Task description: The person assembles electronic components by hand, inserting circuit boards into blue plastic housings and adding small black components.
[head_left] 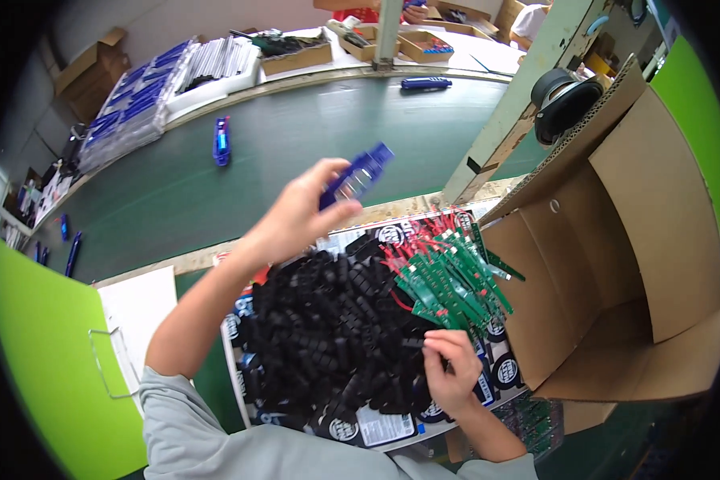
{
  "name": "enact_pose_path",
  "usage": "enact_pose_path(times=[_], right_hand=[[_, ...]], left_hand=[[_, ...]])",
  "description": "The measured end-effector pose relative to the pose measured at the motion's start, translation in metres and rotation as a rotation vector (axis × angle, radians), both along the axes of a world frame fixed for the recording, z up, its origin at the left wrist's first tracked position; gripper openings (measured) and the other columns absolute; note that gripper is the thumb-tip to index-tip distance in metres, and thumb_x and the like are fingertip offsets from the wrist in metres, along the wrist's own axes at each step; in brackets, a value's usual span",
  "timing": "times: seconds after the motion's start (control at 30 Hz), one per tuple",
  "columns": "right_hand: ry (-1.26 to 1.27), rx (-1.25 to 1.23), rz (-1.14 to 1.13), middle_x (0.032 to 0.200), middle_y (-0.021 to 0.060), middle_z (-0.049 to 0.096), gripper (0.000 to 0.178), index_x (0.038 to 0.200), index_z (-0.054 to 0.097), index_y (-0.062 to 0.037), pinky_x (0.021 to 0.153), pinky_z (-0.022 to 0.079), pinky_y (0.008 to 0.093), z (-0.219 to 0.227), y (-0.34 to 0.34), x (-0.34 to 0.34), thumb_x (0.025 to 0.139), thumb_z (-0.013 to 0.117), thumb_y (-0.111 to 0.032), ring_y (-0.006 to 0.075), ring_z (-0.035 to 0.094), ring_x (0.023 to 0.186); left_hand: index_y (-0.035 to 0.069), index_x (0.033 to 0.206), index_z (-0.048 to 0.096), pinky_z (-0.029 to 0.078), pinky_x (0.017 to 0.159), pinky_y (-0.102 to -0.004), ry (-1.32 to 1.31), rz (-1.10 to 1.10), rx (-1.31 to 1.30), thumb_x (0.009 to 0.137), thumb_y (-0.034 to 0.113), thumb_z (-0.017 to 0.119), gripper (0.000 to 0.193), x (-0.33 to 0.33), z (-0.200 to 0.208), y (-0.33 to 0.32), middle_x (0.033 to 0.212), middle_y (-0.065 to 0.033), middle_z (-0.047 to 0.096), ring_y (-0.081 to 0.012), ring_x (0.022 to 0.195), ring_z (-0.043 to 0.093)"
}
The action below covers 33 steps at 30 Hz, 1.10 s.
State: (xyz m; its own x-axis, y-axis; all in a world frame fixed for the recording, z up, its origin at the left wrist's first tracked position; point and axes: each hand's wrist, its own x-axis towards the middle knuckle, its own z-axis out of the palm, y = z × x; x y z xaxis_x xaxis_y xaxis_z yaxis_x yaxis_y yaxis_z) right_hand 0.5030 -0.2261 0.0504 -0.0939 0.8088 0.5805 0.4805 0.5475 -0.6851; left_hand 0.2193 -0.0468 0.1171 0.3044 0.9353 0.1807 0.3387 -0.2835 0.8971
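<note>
My left hand [304, 208] is raised over the near edge of the conveyor belt, closed around a blue plastic housing [364, 174] that tilts up to the right. Low on the right, the thumb and fingers of my right hand [454, 370] pinch a small black plastic part [414, 343] at the edge of the pile. That heap of black plastic parts [320, 328] covers most of the work surface before me. Beside it lies a stack of green circuit boards [456, 280] with red wires, just beyond my right hand.
A green conveyor belt [296, 128] crosses ahead, carrying blue housings [222, 142]. An open cardboard box [584, 264] stands at right by a metal post [512, 120] and a round black fan-like device [564, 104]. Trays of parts [216, 68] line the far side, where people work.
</note>
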Motion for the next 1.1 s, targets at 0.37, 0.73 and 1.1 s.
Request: enact_pose_path(times=[0.37, 0.73, 1.1], right_hand=[[0.289, 0.051, 0.009, 0.108, 0.0127, 0.074, 0.022, 0.103, 0.073, 0.0001, 0.075, 0.055, 0.029, 0.082, 0.007, -0.014, 0.083, 0.076, 0.009, 0.0169, 0.069, 0.087], [-0.305, 0.275, -0.164, 0.096, 0.0041, 0.057, 0.013, 0.087, 0.076, -0.0109, 0.084, 0.039, 0.0423, 0.126, 0.008, -0.038, 0.076, 0.083, -0.01, 0.0267, 0.053, 0.1], [-0.318, 0.158, -0.306, 0.115, 0.0104, 0.057, 0.063, 0.124, 0.055, -0.0087, 0.091, 0.037, 0.046, 0.106, -0.002, -0.04, 0.073, 0.089, -0.02, 0.0307, 0.053, 0.111]], left_hand=[[0.0, 0.145, 0.046, 0.051, 0.096, -0.0389, 0.087, -0.029, 0.171, 0.096, 0.003, 0.061, 0.051, 0.032, 0.024, -0.151, 0.114, -0.0174, 0.066, -0.026, 0.104, 0.065], [-0.004, 0.129, 0.06, 0.053, 0.079, -0.0352, -0.122, -0.022, -0.001, 0.095, 0.003, 0.06, 0.034, 0.056, 0.03, -0.181, 0.095, -0.017, 0.071, -0.0206, 0.085, 0.067], [0.0, 0.109, 0.07, 0.058, 0.072, -0.0403, 0.203, 0.151, 0.431, 0.09, 0.006, 0.074, 0.02, 0.052, 0.013, -0.189, 0.096, -0.0193, 0.073, -0.036, 0.083, 0.073]])
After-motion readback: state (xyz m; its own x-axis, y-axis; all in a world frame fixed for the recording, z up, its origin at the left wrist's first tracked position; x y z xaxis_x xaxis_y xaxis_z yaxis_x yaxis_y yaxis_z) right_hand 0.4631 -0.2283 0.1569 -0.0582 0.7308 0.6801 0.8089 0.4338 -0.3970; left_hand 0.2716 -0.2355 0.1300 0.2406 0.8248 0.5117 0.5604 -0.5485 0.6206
